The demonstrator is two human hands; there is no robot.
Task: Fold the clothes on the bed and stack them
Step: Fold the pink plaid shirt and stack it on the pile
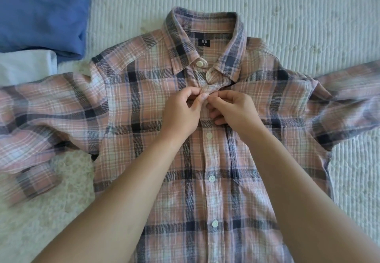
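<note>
The white ribbed bedspread [287,11] shows bare beyond the collar and to the right, while a folded blue garment [41,11] and a white one [22,65] crowd the upper left corner, the white one touching the shirt's sleeve. The plaid flannel shirt [144,108] lies face up, sleeves spread, its placket directly beneath both hands. The left hand [183,114] and right hand [232,110] pinch the placket together just below the open collar; it is pink, navy and white, with white buttons.
</note>
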